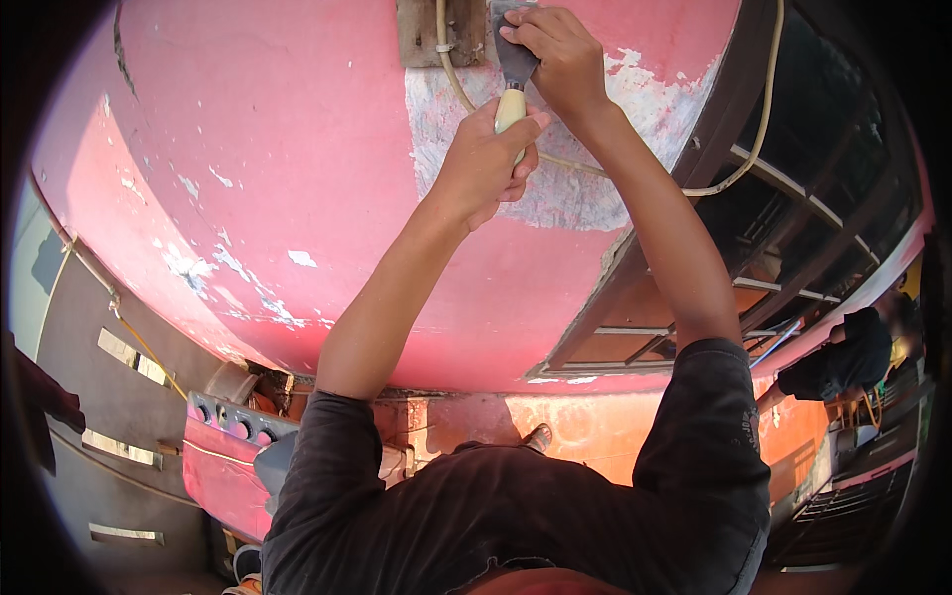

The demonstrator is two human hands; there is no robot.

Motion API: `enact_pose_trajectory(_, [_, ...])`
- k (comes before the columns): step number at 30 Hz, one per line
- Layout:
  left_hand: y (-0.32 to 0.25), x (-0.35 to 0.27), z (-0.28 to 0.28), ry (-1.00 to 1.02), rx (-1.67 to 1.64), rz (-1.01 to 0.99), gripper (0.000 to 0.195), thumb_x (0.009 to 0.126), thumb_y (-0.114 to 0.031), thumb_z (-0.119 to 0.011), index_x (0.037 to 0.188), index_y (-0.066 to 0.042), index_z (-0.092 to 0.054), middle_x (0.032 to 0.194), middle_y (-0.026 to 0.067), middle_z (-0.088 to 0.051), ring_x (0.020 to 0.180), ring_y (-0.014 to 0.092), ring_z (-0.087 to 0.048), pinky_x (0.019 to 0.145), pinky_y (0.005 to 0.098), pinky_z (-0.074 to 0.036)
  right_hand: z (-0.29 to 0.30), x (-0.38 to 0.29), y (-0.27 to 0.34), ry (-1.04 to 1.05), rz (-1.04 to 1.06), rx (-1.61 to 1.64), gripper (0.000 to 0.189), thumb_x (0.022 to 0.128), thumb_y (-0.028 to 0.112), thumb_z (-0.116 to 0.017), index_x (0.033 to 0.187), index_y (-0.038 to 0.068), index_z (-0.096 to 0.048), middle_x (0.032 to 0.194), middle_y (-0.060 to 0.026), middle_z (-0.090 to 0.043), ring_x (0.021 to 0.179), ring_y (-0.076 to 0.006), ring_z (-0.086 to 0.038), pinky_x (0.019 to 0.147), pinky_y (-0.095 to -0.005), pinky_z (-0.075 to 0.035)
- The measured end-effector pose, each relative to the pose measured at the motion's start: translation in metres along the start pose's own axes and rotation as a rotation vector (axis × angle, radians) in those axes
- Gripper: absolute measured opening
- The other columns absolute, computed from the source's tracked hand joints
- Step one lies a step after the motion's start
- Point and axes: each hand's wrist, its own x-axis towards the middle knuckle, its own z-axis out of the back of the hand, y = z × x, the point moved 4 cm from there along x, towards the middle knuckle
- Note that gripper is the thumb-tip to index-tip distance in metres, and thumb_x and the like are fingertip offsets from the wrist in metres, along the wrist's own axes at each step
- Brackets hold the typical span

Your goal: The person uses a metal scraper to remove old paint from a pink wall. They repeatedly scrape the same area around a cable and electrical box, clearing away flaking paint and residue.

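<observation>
My left hand [487, 160] grips the cream handle [510, 111] of a putty knife, thumb lying along it. The knife's dark, wide blade [515, 56] points up the pink wall [312, 149]. My right hand [561, 52] presses its fingertips on the blade face near the broad end. Around the tool lies a scraped patch [439, 141] of whitish, bluish-grey wall with a ragged paint edge. Just left of the blade, a weathered wooden board [416, 33] is fixed to the wall. Whether the blade's edge touches the wall cannot be told.
A cream cable [732, 178] runs from the board, behind my hands, to the dark window frame [699, 141] at right. A pink appliance with knobs [230, 461] stands low left. At far right, a person in dark clothes [855, 357] is bending over. Peeling paint [190, 271] marks the left wall.
</observation>
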Motion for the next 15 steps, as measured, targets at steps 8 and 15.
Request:
enact_pose_trajectory(8, [-0.016, 0.015, -0.007, 0.03, -0.035, -0.052, 0.017, 0.1, -0.019, -0.063, 0.105, -0.007, -0.052, 0.06, -0.0018, -0.044, 0.045, 0.006, -0.028, 0.039, 0.0237, -0.022, -0.001, 0.018, -0.017, 0.012, 0.005, -0.044, 0.004, 0.08, 0.007, -0.071, 0.082, 0.006, -0.069, 0.091, -0.0101, -0.07, 0.087, -0.0306, -0.068, 0.07, -0.0401, -0.056])
enact_pose_trajectory(15, [-0.01, 0.011, -0.001, 0.055, 0.013, -0.039, 0.018, 0.1, -0.019, -0.063, 0.105, -0.007, -0.051, 0.06, -0.0021, -0.043, 0.046, 0.006, -0.028, 0.04, 0.024, -0.022, -0.001, 0.012, -0.01, -0.068, 0.035, 0.013, 0.003, 0.08, 0.007, -0.069, 0.083, 0.005, -0.069, 0.089, -0.0103, -0.069, 0.085, -0.0305, -0.067, 0.071, -0.0404, -0.056])
